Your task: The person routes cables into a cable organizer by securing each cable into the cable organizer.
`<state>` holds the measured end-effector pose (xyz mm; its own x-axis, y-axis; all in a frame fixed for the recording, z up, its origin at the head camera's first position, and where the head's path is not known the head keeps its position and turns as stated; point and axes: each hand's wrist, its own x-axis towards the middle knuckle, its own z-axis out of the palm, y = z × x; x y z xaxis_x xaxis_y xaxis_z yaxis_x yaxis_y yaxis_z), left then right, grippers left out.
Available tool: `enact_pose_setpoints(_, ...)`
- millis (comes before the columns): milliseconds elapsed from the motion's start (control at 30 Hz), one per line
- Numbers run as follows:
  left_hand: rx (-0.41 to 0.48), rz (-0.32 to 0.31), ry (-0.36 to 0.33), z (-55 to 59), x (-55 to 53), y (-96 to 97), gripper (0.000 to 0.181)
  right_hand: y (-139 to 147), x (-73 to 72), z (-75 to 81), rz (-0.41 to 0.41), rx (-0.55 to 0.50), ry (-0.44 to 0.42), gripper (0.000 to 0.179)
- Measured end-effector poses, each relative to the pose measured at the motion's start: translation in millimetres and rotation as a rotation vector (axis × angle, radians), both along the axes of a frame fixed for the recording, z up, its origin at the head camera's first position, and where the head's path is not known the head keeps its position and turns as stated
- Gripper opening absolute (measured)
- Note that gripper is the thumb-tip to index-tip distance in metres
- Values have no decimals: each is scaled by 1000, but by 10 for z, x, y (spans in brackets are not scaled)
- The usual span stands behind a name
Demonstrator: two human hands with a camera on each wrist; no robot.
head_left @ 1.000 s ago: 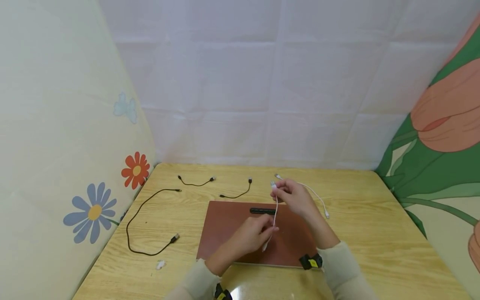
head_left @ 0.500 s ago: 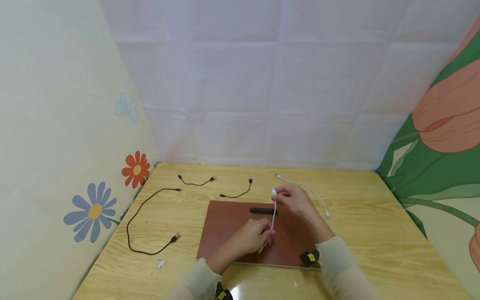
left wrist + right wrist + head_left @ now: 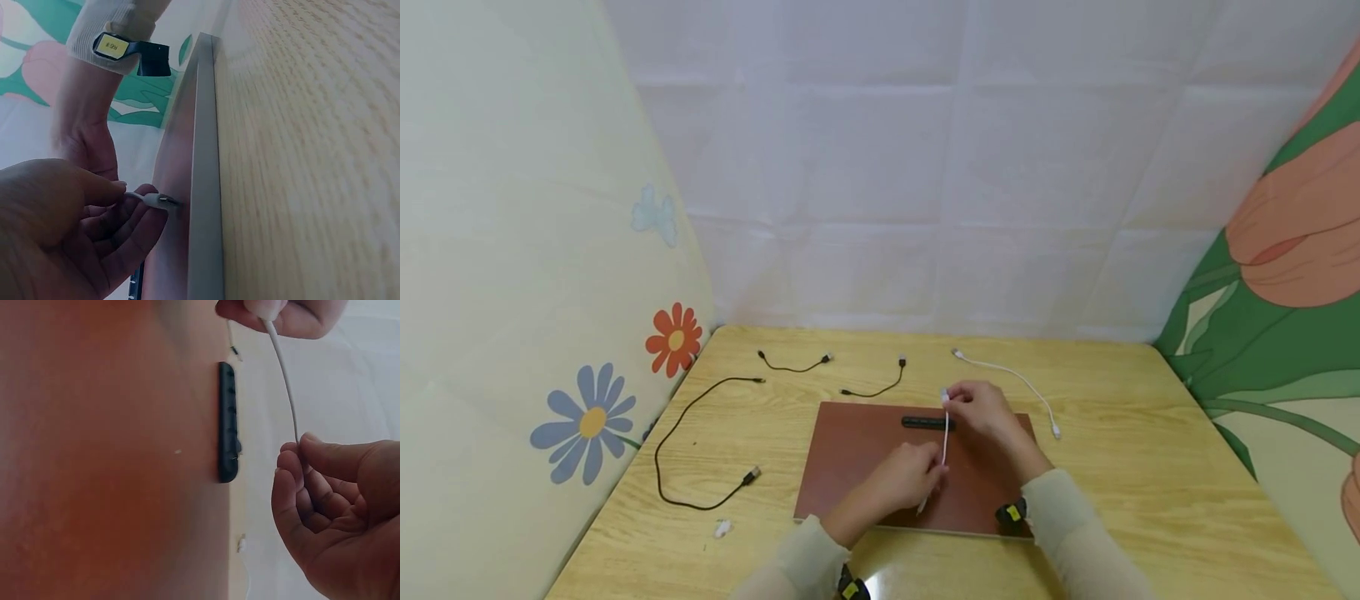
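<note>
A white USB charging cable (image 3: 945, 442) is stretched between both hands above a brown board (image 3: 857, 450). My right hand (image 3: 985, 408) pinches it at the upper end, beside the USB plug, which sits near the right end of a black slotted cable clip (image 3: 917, 422). Lower down, my left hand (image 3: 910, 475) pinches the cable close to its smaller plug (image 3: 156, 200), whose metal tip points at the board. In the right wrist view, the right hand (image 3: 350, 487) has thumb and fingertips on the cable; the left hand (image 3: 306, 315) is cut off at the top.
On the wooden table behind the board lie two short black cables (image 3: 793, 369) and another white cable (image 3: 1015, 373). A longer black cable (image 3: 657, 467) curves on the left, with a small white scrap (image 3: 722, 528) near it. Fabric backdrops surround the table.
My right hand has come down and nearer with the plug, to the clip's right end. The left hand, still pinching the cable, has shifted slightly down and left.
</note>
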<state>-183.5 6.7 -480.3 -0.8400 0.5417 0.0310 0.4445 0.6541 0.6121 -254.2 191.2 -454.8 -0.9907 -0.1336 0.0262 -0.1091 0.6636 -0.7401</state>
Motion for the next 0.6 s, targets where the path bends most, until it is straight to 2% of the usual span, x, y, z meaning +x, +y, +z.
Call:
enact_pose_setpoints(167,-119,18,89,1,12,38,16,-12,-23,-80,10,26,-12,14)
enact_pose_setpoints(400,-156,19,100,-75,-20,66,18,-35,-57,-174,14,97,-9,13)
enact_pose_setpoints(600,-225,18,123,-100,-53,111,24,-62,-77,-207,25,126,-13,11)
